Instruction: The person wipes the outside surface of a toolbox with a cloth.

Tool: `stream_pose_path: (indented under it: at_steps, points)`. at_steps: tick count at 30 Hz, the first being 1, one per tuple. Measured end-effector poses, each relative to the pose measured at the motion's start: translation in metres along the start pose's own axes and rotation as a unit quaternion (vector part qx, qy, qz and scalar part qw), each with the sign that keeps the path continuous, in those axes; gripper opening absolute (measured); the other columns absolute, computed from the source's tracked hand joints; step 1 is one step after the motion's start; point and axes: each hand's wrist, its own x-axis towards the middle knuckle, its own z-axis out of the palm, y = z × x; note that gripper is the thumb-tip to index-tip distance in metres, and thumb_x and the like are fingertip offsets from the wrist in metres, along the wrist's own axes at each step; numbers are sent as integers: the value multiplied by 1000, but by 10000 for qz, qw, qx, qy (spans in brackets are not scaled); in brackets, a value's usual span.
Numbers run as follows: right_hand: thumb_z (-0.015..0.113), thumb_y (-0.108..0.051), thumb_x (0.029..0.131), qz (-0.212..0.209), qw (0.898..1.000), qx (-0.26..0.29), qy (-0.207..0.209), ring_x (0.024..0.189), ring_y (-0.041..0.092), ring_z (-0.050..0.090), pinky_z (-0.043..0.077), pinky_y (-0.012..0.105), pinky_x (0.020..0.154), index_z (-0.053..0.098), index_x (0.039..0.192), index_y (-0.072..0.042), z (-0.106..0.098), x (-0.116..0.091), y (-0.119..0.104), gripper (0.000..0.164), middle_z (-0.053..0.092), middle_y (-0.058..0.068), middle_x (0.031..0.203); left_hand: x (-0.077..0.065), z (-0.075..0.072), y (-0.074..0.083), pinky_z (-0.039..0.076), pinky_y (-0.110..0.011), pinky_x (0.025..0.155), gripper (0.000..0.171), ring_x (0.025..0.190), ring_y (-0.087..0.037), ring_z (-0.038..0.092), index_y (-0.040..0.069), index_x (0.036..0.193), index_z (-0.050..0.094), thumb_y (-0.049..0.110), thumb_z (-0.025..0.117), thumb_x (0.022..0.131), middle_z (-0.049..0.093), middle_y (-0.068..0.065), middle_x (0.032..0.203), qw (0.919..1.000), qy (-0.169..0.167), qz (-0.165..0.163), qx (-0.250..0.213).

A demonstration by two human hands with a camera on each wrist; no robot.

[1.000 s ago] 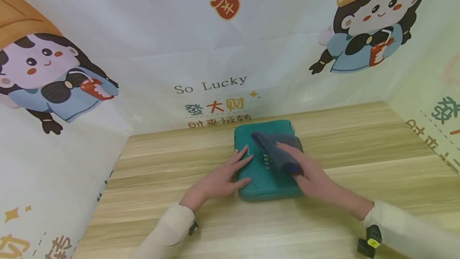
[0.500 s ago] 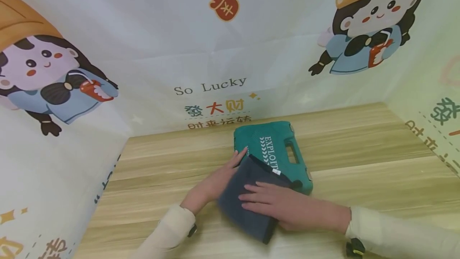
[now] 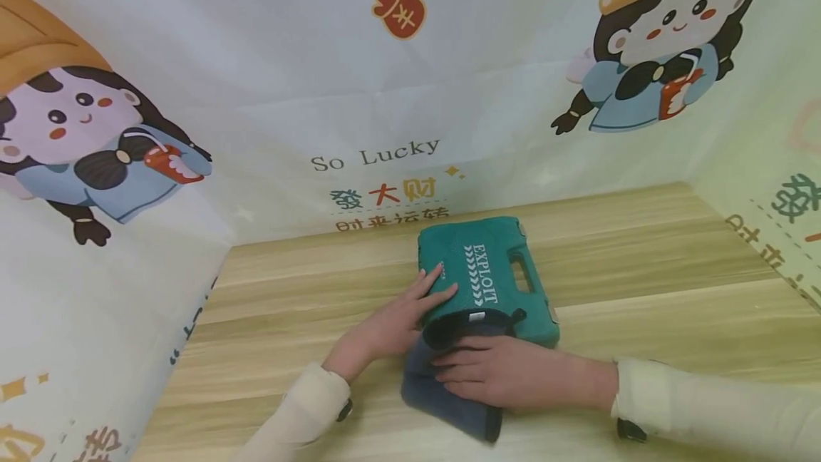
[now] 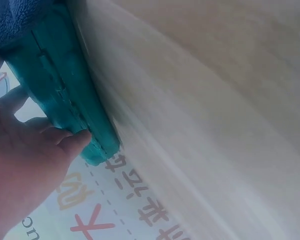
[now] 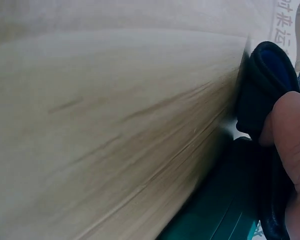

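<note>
A teal hard plastic case (image 3: 452, 244), printed EXPLOIT, lies flat on the wooden tabletop. My left hand (image 3: 391, 323) rests on its left side with fingers spread; in the left wrist view the fingers of that hand (image 4: 35, 160) touch the hinged edge. My right hand (image 3: 513, 376) holds a dark blue cloth (image 3: 436, 391) with black edging at the case's near end. The cloth bends up along its far edge and hangs past the front of the case. In the right wrist view the folded cloth (image 5: 252, 100) sits against that hand (image 5: 295, 145).
The wooden tabletop (image 3: 641, 255) spreads around the case. A white printed sheet (image 3: 288, 127) stands upright behind it and on both sides, close to the case's far end. The case has a handle opening on its right.
My right hand has brought the cloth from the upper right of the case down to its near end, uncovering the lettering. The cloth now bends upward. My left hand stays nearly in place.
</note>
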Motion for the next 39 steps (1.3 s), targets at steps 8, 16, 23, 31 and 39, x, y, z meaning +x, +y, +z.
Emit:
stream_pose_path:
  at_steps: [8,16,23,31,39]
  points:
    - [34,-19,98,60,9998,-146,-157,132,18,26,17,36,106,52,130,-12,-1,-6,-1,38,47,3,136,3,0,1,33,-40,99,68,136,-34,1,26,147,24,32,60,89,-4,-4,154,9999,32,83,-72]
    - [38,-17,96,-5,9993,-245,-271,132,19,26,18,37,106,52,131,-11,-3,-12,0,38,46,3,136,2,1,-1,36,-38,97,67,136,-32,1,29,146,25,33,60,89,-5,-2,154,10000,-18,-47,-26]
    - [35,-14,97,26,9995,-146,-293,133,18,25,19,37,106,51,132,-11,-7,-25,2,39,46,3,137,2,-1,-1,33,-39,99,62,137,-30,1,31,146,25,41,53,92,-5,0,154,10000,25,-88,-30]
    - [28,-12,99,185,9984,420,-329,132,17,26,20,37,106,52,131,-10,-12,-45,5,41,47,2,135,4,-1,-1,30,-42,100,65,137,-29,1,32,145,26,57,45,89,-3,2,154,9999,34,-112,-117]
    - [27,-10,97,258,9970,706,-159,130,16,30,24,38,104,55,128,-11,-18,-69,9,42,49,-1,133,4,0,0,29,-43,101,65,137,-30,0,32,145,26,58,46,89,-3,1,154,9998,28,-129,-166]
